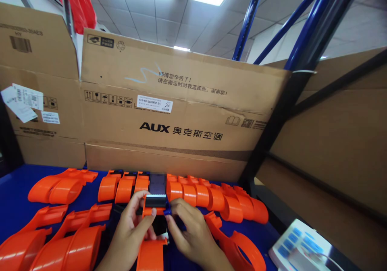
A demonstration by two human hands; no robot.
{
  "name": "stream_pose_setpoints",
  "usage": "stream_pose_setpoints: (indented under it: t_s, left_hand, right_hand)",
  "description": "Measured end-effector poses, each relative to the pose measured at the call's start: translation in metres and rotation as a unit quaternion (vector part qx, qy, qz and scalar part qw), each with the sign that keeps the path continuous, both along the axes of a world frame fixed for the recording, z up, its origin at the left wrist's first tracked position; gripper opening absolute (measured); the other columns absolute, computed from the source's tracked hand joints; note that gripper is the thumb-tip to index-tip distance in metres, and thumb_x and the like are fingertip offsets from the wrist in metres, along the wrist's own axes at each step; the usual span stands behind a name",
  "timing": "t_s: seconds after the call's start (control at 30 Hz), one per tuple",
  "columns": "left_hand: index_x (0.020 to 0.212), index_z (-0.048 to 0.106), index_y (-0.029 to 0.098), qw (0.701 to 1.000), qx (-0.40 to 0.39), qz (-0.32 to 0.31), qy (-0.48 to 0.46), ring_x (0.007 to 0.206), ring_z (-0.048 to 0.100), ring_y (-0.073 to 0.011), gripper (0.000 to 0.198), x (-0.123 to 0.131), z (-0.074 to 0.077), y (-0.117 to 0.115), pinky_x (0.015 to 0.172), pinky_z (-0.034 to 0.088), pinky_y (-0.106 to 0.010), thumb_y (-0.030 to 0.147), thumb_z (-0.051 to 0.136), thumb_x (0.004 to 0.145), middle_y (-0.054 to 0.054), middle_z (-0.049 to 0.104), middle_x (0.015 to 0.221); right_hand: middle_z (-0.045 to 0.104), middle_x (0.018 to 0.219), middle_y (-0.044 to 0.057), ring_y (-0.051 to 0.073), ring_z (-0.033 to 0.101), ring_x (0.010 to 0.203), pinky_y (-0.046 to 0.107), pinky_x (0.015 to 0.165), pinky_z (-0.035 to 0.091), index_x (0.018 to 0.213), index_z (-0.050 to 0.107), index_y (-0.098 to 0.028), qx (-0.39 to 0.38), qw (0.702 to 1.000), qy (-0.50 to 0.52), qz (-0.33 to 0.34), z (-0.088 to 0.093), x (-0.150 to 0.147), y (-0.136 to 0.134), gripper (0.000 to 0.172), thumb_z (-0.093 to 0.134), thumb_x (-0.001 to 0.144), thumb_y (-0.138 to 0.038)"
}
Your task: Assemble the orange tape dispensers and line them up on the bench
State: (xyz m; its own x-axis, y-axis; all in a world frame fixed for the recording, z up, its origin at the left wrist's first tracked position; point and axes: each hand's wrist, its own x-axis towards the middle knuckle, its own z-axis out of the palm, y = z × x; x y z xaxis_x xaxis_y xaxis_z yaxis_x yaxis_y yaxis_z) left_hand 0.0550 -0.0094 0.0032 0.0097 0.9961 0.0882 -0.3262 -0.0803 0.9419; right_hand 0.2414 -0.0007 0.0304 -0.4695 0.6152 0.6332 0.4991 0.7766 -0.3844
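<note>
An orange tape dispenser [150,257] is between my hands at the bottom centre, its toothed metal blade [155,196] and black strip facing up. My left hand [128,228] grips its head from the left, thumb across the orange front. With thumb and forefinger, my right hand [193,228] pinches a small dark blue part [167,209] at the right side of the head. A small white piece [163,236] shows below, between the hands. The dispenser's inner parts are mostly hidden by fingers and shadow.
Several orange dispenser bodies [189,192] stand in a row on the blue tabletop [15,186]; more orange bodies [72,249] lie at left. A white keyed device [302,243] sits front right. Behind rises a cardboard wall [181,150], with a dark rack post [272,126] at right.
</note>
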Motion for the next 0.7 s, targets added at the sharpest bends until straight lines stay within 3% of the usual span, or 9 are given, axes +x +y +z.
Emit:
stream_pose_setpoints:
  t_s: [0.3, 0.43, 0.5, 0.57, 0.63, 0.7]
  left_hand:
    - [0.122, 0.051, 0.028, 1.000, 0.013, -0.007, -0.001, 0.045, 0.063, -0.0109, 0.051, 0.002, 0.000, 0.000, 0.048, 0.054, -0.026, 0.044, 0.076, 0.080, 0.002, 0.068, 0.091]
    - [0.117, 0.053, 0.027, 1.000, 0.013, -0.020, -0.019, 0.044, 0.064, -0.0117, 0.047, 0.002, 0.006, -0.003, 0.047, 0.052, -0.025, 0.043, 0.077, 0.080, 0.003, 0.068, 0.086]
    - [0.119, 0.052, 0.026, 0.999, -0.002, -0.039, -0.038, 0.042, 0.065, -0.0144, 0.052, 0.003, 0.009, -0.005, 0.045, 0.053, -0.026, 0.043, 0.079, 0.078, 0.004, 0.066, 0.073]
    - [0.125, 0.049, 0.026, 0.996, -0.027, -0.065, -0.060, 0.041, 0.067, -0.0177, 0.061, 0.003, 0.011, -0.006, 0.044, 0.054, -0.027, 0.040, 0.081, 0.075, 0.005, 0.065, 0.064]
    - [0.128, 0.047, 0.028, 0.991, -0.053, -0.097, -0.080, 0.046, 0.071, -0.0208, 0.066, 0.004, 0.013, -0.008, 0.046, 0.056, -0.028, 0.037, 0.083, 0.074, 0.003, 0.069, 0.067]
    - [0.128, 0.049, 0.028, 0.985, -0.074, -0.130, -0.089, 0.056, 0.075, -0.0240, 0.066, 0.005, 0.015, -0.010, 0.051, 0.060, -0.031, 0.034, 0.085, 0.072, 0.000, 0.072, 0.072]
  right_hand:
    - [0.062, 0.080, 0.005, 0.020, 0.060, 0.073, 0.031, 0.063, 0.047, 0.084, 0.056, -0.024, 0.016, 1.000, -0.017, -0.017, 0.001, -0.002, -0.002, 0.012, 0.056, 0.096, -0.023]
    - [0.061, 0.080, 0.005, 0.022, 0.059, 0.074, 0.034, 0.067, 0.048, 0.084, 0.056, -0.024, 0.012, 0.998, 0.062, -0.019, 0.007, 0.003, -0.005, 0.010, 0.058, 0.093, -0.028]
    - [0.064, 0.087, 0.006, 0.023, 0.062, 0.081, 0.037, 0.075, 0.051, 0.096, 0.059, -0.024, -0.029, 0.989, 0.144, -0.020, 0.010, 0.004, -0.006, 0.008, 0.054, 0.096, -0.029]
    - [0.068, 0.101, 0.008, 0.025, 0.066, 0.097, 0.040, 0.088, 0.051, 0.120, 0.057, -0.025, -0.103, 0.973, 0.206, -0.002, 0.012, 0.004, -0.006, 0.023, 0.053, 0.099, -0.033]
    - [0.068, 0.115, 0.010, 0.027, 0.064, 0.112, 0.043, 0.098, 0.049, 0.139, 0.046, -0.027, -0.193, 0.953, 0.228, 0.053, 0.015, 0.004, -0.007, 0.041, 0.052, 0.100, -0.039]
    - [0.067, 0.120, 0.011, 0.028, 0.063, 0.116, 0.043, 0.097, 0.050, 0.141, 0.045, -0.028, -0.266, 0.930, 0.224, 0.117, 0.016, 0.004, -0.008, 0.046, 0.051, 0.100, -0.047]
